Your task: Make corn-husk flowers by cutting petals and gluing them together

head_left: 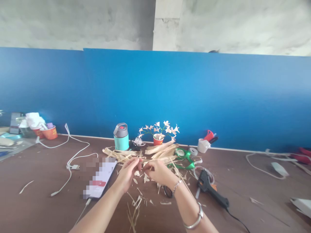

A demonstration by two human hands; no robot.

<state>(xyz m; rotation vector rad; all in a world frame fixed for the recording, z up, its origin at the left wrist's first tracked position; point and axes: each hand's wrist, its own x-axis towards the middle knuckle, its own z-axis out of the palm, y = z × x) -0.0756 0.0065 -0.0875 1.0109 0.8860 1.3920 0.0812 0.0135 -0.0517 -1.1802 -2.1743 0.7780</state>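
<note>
Both hands are right over the messy middle of the table, nearly meeting. The left hand and right hand have their fingers bent and bunched like they're pinching something small, but honestly I can't tell if either one is actually grasping anything; it's too tiny or hidden from where I'm standing. The pale dried strips lie piled just past the fingertips, and small scraps are scattered under and in front of the hands. Behind the pile, pale flowers on green stems stand in a little red cup.

My read: it's a fiddly shaping or piecing step with those strips, all fingertip work. Next move probably calls for a light pinch, one hand steadying for the other, since that stuff looks thin and easy to split. The glue gun is lying off to the right, nobody touching it, with green ribbon near the pile.
</note>
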